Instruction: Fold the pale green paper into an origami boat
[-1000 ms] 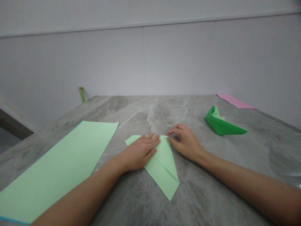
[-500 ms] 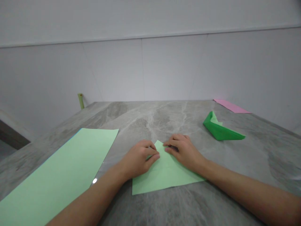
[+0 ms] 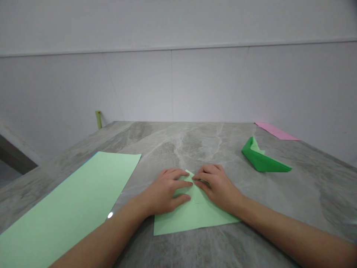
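Note:
A light green sheet of paper (image 3: 192, 217), folded to a point at its far end, lies on the grey marbled table (image 3: 173, 145). My left hand (image 3: 169, 190) rests on the left slope of the folded paper, its fingers spread and pressing flat. My right hand (image 3: 216, 186) is at the right slope near the tip, thumb and index finger pinched on the paper's edge. Between the fingertips the middle of the paper shows. Part of each slope is hidden under the hands.
Larger light green paper (image 3: 80, 197) lies to the left, beside my left forearm. A folded green paper boat-like shape (image 3: 263, 159) stands at the right. Pink paper (image 3: 277, 131) lies at the far right edge, near the white wall (image 3: 195, 85).
My left hand has gone from fingers drawn together near the tip to fingers spread over the paper. My right hand stays close to the tip. The view has tilted slightly.

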### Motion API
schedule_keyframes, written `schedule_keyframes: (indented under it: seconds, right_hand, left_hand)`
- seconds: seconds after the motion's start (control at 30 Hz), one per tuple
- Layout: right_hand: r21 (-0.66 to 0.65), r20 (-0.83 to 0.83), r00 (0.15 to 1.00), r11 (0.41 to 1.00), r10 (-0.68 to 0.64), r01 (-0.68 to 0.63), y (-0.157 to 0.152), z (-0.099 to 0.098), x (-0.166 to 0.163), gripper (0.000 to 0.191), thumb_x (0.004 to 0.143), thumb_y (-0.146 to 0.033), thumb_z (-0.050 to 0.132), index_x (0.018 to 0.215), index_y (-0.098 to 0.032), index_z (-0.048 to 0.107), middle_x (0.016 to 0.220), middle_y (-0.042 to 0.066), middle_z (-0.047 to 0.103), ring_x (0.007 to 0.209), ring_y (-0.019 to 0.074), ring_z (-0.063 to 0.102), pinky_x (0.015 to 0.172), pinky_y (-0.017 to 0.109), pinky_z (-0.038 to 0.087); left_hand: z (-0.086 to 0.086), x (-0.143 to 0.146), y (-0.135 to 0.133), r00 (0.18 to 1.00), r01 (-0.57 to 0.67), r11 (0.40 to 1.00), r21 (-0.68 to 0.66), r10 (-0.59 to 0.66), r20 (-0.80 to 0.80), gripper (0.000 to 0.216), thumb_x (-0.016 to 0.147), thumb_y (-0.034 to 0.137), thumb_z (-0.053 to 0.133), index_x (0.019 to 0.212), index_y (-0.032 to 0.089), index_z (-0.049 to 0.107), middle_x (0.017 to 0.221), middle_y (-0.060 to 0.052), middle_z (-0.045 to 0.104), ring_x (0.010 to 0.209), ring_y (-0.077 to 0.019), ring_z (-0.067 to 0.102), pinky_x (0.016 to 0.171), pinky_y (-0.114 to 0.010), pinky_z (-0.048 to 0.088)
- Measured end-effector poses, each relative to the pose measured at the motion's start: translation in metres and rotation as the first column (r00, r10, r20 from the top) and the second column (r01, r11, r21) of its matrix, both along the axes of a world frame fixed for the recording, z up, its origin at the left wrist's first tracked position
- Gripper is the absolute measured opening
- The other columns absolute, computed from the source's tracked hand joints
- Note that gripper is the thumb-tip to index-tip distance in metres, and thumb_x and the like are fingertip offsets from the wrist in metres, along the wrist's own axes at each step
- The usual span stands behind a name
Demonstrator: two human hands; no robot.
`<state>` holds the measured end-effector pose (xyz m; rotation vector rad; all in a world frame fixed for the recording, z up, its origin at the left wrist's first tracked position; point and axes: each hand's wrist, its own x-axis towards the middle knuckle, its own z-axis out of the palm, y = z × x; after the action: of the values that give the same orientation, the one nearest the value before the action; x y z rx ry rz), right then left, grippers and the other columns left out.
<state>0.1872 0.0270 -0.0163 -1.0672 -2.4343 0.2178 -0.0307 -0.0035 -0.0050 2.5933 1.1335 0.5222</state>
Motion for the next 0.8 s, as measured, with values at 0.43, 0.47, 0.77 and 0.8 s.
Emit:
schedule_keyframes:
  seconds: [0.43,0.47,0.77,0.8]
  right_hand:
    - [0.061,0.036,0.999,0.997,0.034,-0.036,-0.012,0.003,-0.003,0.024,0.088,-0.008,0.05,0.093,-0.021,0.069,0.087,0.005,0.063,0.089,0.0188,0.056,0.091,0.04,0.033]
    - [0.062,0.039,0.999,0.998,0.032,-0.034,-0.014,0.003,-0.004,0.022,0.088,-0.01,0.05,0.092,-0.02,0.069,0.087,0.005,0.063,0.089,0.019,0.056,0.091,0.041,0.033]
    - [0.032,0.023,0.998,0.998,0.055,-0.056,-0.016,0.002,-0.005,0.016,0.089,-0.017,0.055,0.096,-0.02,0.069,0.093,0.005,0.065,0.093,0.0195,0.057,0.091,0.04,0.036]
    - [0.015,0.024,0.998,0.998,0.058,-0.058,-0.015,0.002,-0.005,0.017,0.089,-0.016,0.055,0.097,-0.02,0.069,0.096,0.005,0.066,0.095,0.0197,0.057,0.092,0.039,0.036]
  left_hand:
    - [-0.007,0.0,-0.001,0.998,-0.052,0.999,-0.005,0.053,0.025,0.033,0.091,0.033,0.052,0.122,0.027,0.062,0.133,-0.007,0.055,0.126,-0.022,0.046,0.109,-0.042,0.034]
    - [-0.008,0.0,-0.001,0.998,-0.058,0.998,-0.007,0.058,0.032,0.034,0.09,0.034,0.053,0.122,0.027,0.062,0.133,-0.007,0.055,0.127,-0.0219,0.046,0.109,-0.041,0.034]
    - [-0.003,0.0,-0.001,0.999,-0.034,0.998,-0.052,0.032,-0.041,0.053,0.086,0.038,0.057,0.135,0.018,0.049,0.142,-0.009,0.048,0.138,-0.0261,0.033,0.113,-0.045,0.027]
    - [-0.003,0.0,-0.001,0.998,-0.029,0.998,-0.062,0.026,-0.057,0.054,0.088,0.038,0.055,0.137,0.019,0.047,0.144,-0.009,0.046,0.14,-0.0266,0.03,0.114,-0.047,0.026]
